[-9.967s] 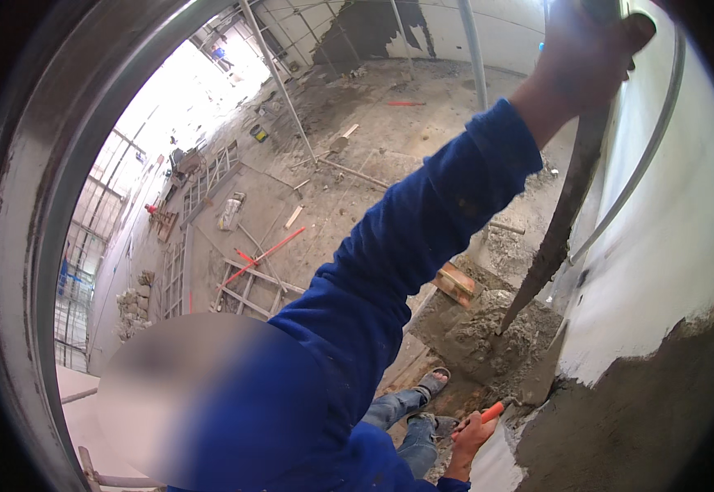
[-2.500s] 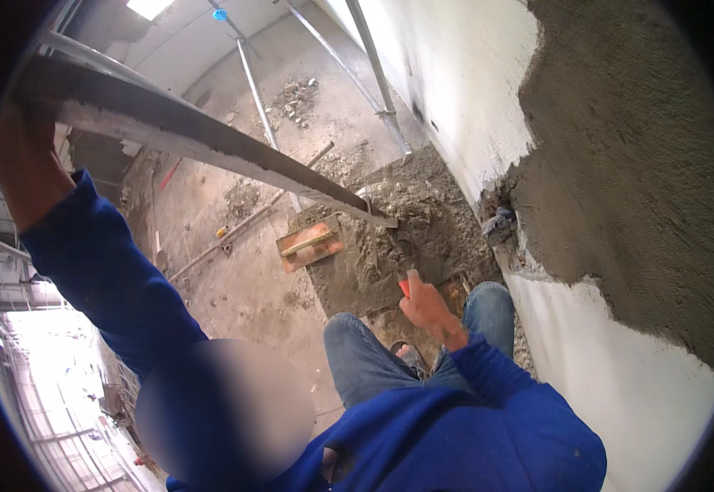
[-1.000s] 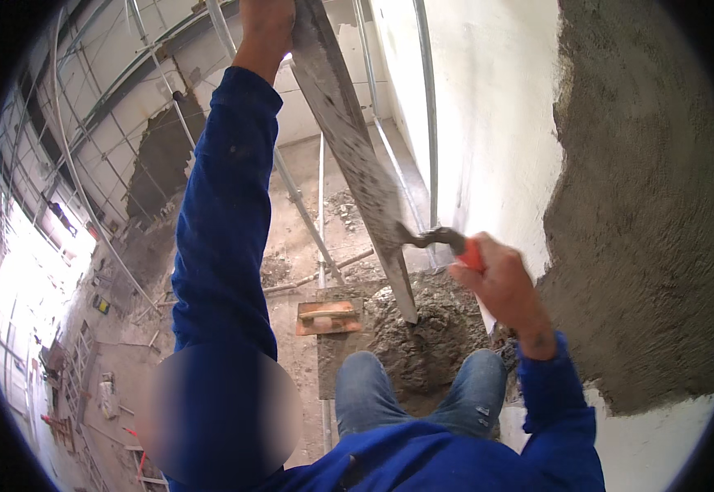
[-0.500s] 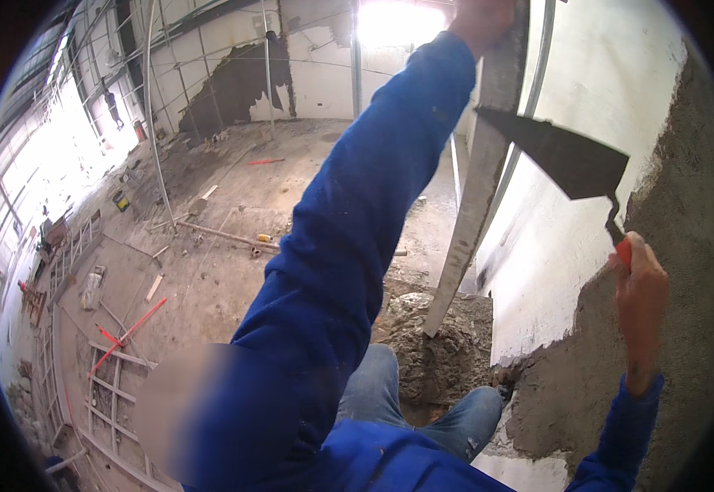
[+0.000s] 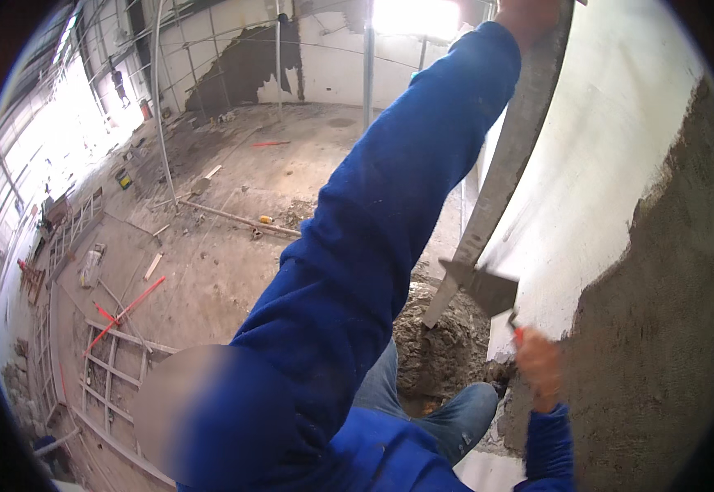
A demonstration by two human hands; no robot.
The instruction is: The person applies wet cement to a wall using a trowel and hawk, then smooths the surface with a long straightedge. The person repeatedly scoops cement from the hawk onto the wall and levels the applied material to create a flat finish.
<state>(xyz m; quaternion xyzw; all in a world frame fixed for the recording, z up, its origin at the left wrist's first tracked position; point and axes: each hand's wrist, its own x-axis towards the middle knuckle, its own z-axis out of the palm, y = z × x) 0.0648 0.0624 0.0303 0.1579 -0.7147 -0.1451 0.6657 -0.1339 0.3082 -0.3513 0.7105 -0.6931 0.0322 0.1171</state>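
A long grey straightedge (image 5: 519, 135) slants down beside the wall, its lower end over a heap of wet mortar (image 5: 447, 361). At the top edge of the picture my left hand (image 5: 529, 20) is closed on its upper part, partly cut off from view. My right hand (image 5: 540, 369), slightly blurred, grips the red handle of a pointed trowel (image 5: 490, 289). The trowel's blade lies against or just in front of the straightedge's lower part; whether they touch I cannot tell. Grey wet plaster (image 5: 660, 328) covers the wall's right part, bordering the white surface (image 5: 595, 164).
My knees (image 5: 463, 414) flank the near side of the mortar heap. A metal ladder-like frame (image 5: 115, 377) and crossed red bars (image 5: 119, 318) lie on the floor at left. Farther off are a pipe (image 5: 238, 217), an upright pole (image 5: 157, 107) and a yellow-black bucket (image 5: 123, 179).
My right hand has brought the trowel down and left, from the straightedge's upper part to near its lower end. My left hand and the straightedge's top have shifted right in the picture.
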